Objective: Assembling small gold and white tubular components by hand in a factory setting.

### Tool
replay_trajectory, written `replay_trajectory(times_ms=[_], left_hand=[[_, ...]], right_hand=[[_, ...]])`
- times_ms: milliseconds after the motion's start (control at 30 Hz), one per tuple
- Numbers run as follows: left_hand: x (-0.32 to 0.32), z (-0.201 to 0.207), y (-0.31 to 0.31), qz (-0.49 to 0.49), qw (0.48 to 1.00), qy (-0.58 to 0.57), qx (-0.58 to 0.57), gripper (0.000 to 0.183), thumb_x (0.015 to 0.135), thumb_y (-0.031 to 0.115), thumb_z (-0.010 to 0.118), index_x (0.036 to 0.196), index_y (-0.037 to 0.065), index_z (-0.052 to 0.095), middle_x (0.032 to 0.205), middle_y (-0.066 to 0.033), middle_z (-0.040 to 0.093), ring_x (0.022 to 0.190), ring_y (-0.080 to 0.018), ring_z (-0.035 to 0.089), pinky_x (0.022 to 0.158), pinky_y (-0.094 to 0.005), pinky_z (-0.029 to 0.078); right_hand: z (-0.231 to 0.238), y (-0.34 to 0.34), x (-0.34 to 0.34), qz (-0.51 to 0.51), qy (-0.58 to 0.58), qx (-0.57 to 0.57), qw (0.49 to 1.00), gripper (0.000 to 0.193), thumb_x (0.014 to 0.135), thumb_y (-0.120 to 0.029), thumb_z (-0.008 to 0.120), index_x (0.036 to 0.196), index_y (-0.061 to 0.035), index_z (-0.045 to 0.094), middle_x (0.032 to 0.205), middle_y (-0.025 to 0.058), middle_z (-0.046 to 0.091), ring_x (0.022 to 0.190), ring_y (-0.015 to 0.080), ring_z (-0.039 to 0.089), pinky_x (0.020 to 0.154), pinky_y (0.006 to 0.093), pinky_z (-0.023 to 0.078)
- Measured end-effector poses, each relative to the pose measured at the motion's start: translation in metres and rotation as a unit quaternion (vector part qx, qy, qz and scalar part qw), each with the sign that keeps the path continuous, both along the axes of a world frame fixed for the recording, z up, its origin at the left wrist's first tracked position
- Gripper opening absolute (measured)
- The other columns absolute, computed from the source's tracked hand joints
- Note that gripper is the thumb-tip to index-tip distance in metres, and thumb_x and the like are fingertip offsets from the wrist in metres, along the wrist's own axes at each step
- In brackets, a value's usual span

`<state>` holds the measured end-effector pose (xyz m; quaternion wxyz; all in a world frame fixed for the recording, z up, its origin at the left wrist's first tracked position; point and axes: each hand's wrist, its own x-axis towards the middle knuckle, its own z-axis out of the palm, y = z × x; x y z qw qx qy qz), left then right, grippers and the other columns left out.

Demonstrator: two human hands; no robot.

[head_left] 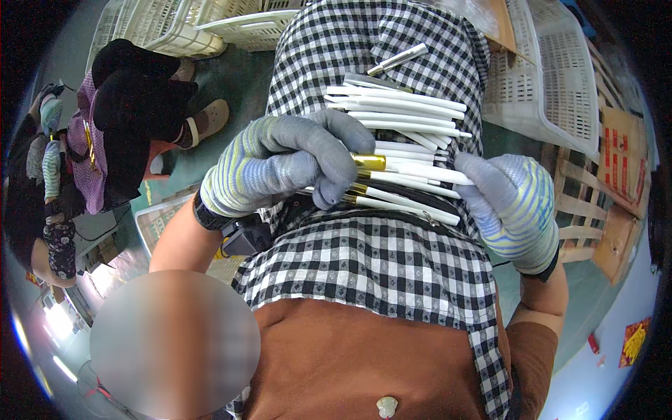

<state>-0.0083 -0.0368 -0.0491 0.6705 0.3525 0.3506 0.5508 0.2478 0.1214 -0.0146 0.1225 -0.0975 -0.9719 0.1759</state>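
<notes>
Grey-coated, striped knit gloves cover both my hands. Between them is a white brush handle (427, 171) with a gold ferrule (371, 162). My left hand (294, 157) closes its fingers around the ferrule end and hides whatever lies beyond it. At the other end, my right hand (507, 203) pinches the white tip between thumb and fingers. Several loose white handles (399, 105) lie crosswise on my checked apron (364, 255), beyond and under the held one. Nearer my waist, more white handles (406, 205) show gold at their left ends. A silver tube (397, 59) rests farther up the apron.
White plastic crates (570, 84) stand at the right and far left. A cardboard box (623, 161) and wooden slats (581, 178) are at the right. Another person (133, 105) in dark clothes sits at the left, with gloved hands. A dark device (245, 236) sits by my left wrist.
</notes>
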Motion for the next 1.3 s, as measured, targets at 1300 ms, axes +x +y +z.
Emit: replay_trajectory(times_ms=[1300], left_hand=[[-0.032, 0.027, 0.036, 0.058, 0.677, 0.714, 0.168, 0.023, 0.082, 0.018, 0.064, 0.102, 0.006, 0.063, 0.088, -0.0143, 0.063, 0.080, -0.0332, 0.062, 0.070, -0.0399, 0.050]], right_hand=[[-0.049, -0.004, -0.028, 0.028, 0.016, -0.006, 0.999, 0.024, 0.079, -0.032, 0.065, 0.081, -0.0080, 0.060, 0.072, 0.0078, 0.054, 0.067, 0.0249, 0.055, 0.062, 0.0385, 0.044]])
